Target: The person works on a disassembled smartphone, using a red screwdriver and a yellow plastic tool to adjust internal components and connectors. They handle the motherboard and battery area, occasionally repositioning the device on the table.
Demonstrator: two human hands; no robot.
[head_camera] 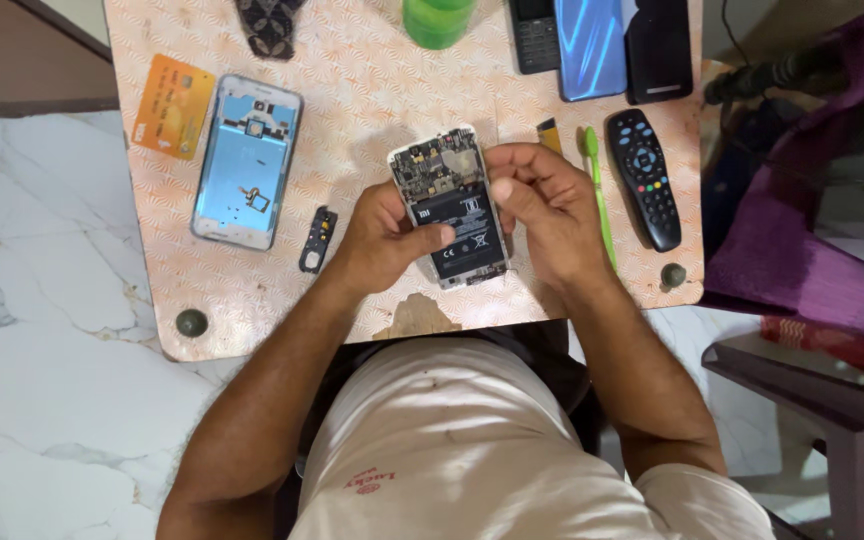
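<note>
An opened phone (pixel 449 205), its back off so the black battery and circuit board show, is held over the middle of the patterned table (pixel 372 80). The left hand (pixel 384 238) grips its left edge, thumb pressed on the battery; the right hand (pixel 542 210) curls its fingers over the right edge. Left of the opened phone lie one back cover (pixel 247 160), one orange card (pixel 173 105) and one small black part (pixel 318 240). Right of it: one green tool (pixel 600 195), possibly a toothbrush, and one remote (pixel 644 178). Above it stand one green cup (pixel 437 20), contents unseen, and three handsets (pixel 600 42).
</note>
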